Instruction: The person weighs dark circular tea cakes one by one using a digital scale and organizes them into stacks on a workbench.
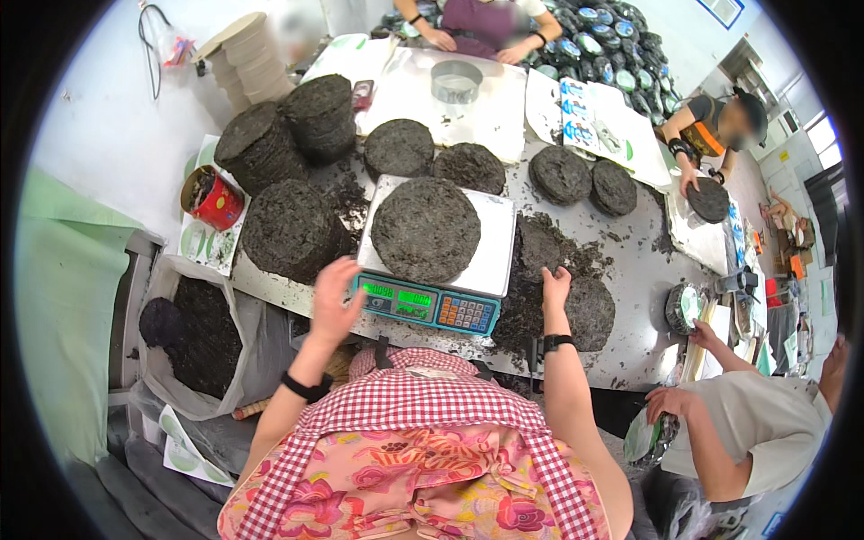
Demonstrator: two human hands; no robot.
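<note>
A round, dark cake that looks like dried seaweed (426,229) lies flat on the metal pan of a teal digital scale (427,304), whose green display is lit. Beside the scale's left front corner is my left hand (335,299), fingers apart and holding nothing. To the right of the scale, my right hand (556,290) hovers over a heap of loose dark flakes (531,310), its fingers curled together; whatever they may hold is too small to make out. Another dark disc (585,315) lies just beyond that hand, partly among the flakes.
Tall stacks of dark cakes (261,148) and a red tin (214,200) stand at the left. A lined sack of dark flakes (193,337) is below them. More cakes (560,174) lie farther back. Co-workers' hands (513,52) (670,405) are at the far side and right.
</note>
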